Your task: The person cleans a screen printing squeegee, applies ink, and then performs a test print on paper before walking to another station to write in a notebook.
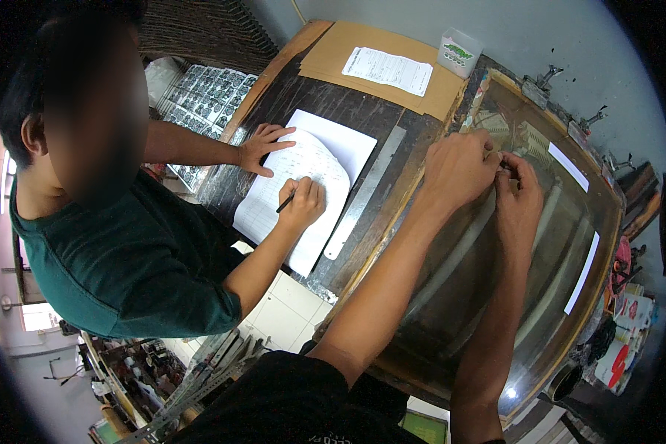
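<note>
Over the far part of a wood-framed panel [466, 296] with a brownish, see-through surface, my two hands meet fingertip to fingertip. My left hand [462, 164] is closed, its thumb and fingers bent toward the right hand. My right hand [520, 189] is also closed in a pinch. Whatever sits between the fingers is too small and too covered to name. Two white strips lie on the panel's right side: the farther strip [568, 166] and the nearer strip [582, 272]. Pale, ribbed shapes show beneath the surface around my fingers.
To my left a person in a green shirt [126, 259] writes with a dark pen [286, 202] on paper sheets [303, 244]. A metal ruler [366, 192] lies between us. Brown cardboard [325, 55], a printed sheet [387, 70] and a clear container [459, 52] are farther back. Metal clamps [544, 80] line the panel's far edge.
</note>
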